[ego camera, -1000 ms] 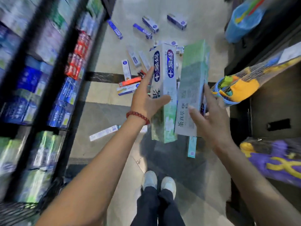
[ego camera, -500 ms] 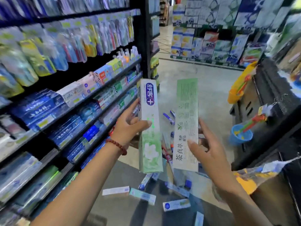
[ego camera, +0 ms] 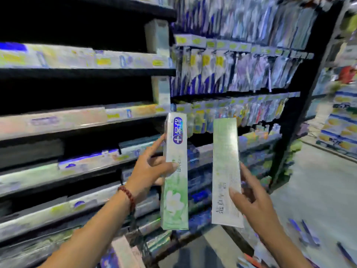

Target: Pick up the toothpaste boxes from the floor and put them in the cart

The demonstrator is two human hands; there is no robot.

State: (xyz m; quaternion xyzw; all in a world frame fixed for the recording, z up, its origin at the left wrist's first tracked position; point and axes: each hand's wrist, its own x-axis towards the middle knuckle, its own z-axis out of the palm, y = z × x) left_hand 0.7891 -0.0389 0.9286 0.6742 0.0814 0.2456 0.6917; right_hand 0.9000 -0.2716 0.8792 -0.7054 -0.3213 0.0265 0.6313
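Note:
My left hand [ego camera: 149,169] grips a tall green-and-white toothpaste box [ego camera: 174,190] with a purple cross logo, held upright in front of the shelves. My right hand [ego camera: 253,200] grips a second, pale green toothpaste box [ego camera: 225,161] with dark lettering, also upright, just right of the first. The two boxes stand apart. Several blue toothpaste boxes [ego camera: 307,235] lie blurred on the floor at the lower right. A dark wire edge [ego camera: 139,240] shows low in the middle; whether it belongs to the cart cannot be told.
Black store shelves [ego camera: 87,72] packed with toothpaste boxes fill the left. Hanging toothbrush packs [ego camera: 231,70] fill the upper middle. A black shelf post [ego camera: 301,105] stands at the right, with grey floor [ego camera: 318,180] and stacked goods [ego camera: 343,128] beyond.
The view has swung up and to the left, from the floor and aisle to the shelves. Both hands still hold their boxes upright, in much the same pose.

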